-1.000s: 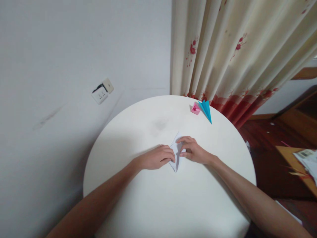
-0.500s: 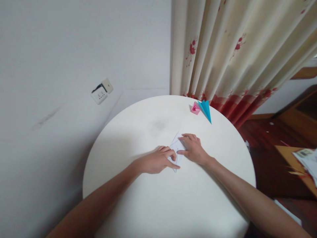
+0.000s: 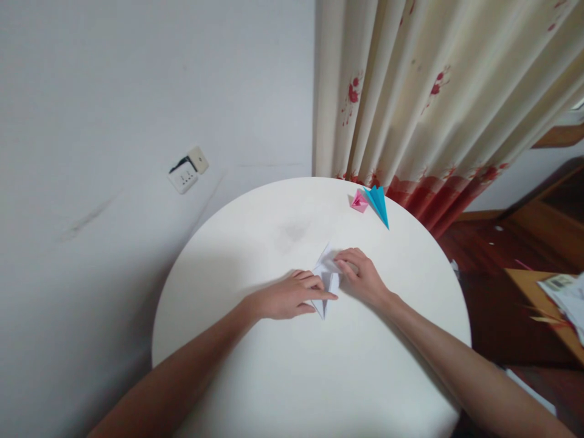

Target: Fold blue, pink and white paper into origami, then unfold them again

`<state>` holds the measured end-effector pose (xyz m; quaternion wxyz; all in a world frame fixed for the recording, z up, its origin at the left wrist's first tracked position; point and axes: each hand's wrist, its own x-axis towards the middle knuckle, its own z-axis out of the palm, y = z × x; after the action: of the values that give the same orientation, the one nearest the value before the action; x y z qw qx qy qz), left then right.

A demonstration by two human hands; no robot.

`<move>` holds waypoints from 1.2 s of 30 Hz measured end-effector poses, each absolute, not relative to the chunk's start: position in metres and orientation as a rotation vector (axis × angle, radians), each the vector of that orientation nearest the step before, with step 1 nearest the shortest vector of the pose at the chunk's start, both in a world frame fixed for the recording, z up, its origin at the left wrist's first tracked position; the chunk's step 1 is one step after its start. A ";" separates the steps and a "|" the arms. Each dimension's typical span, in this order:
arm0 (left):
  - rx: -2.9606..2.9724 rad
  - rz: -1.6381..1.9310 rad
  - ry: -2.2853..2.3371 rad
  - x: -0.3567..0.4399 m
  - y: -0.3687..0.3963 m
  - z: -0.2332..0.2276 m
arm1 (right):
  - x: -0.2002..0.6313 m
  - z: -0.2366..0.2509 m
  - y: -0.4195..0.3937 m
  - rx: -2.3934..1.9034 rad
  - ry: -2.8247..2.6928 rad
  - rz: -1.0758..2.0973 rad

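Observation:
A folded white paper (image 3: pixel 327 275) lies near the middle of the round white table (image 3: pixel 274 377). My left hand (image 3: pixel 287 296) rests on its left side, the index finger stretched across the lower part and pressing it down. My right hand (image 3: pixel 362 277) holds the paper's upper right flap between thumb and fingers. The paper's pointed lower tip shows between the two hands.
A pink folded paper (image 3: pixel 359 201) and a blue folded paper (image 3: pixel 378 204) lie at the table's far edge. A flowered curtain (image 3: pixel 433 103) hangs behind. A wall socket (image 3: pixel 187 170) is on the left wall. A wooden surface with papers (image 3: pixel 554 298) stands at right.
My left index finger has slid rightward across the paper. My right hand has shifted up and right, pulling a flap over; the paper's shape has changed.

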<state>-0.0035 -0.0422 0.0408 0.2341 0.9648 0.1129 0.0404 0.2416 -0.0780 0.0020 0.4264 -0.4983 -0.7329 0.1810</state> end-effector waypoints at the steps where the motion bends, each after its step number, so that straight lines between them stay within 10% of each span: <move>1: 2.613 0.116 0.326 -0.004 -0.041 0.041 | 0.240 0.005 -0.080 -1.195 -1.850 0.517; 36: 2.715 0.324 0.590 -0.006 -0.027 0.017 | 0.257 0.012 -0.091 -1.092 -2.267 0.569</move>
<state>-0.0063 -0.0268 0.0174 0.1712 0.9563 0.2078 0.1140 0.2570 -0.0907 0.0123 0.2772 -0.4066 -0.8444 0.2119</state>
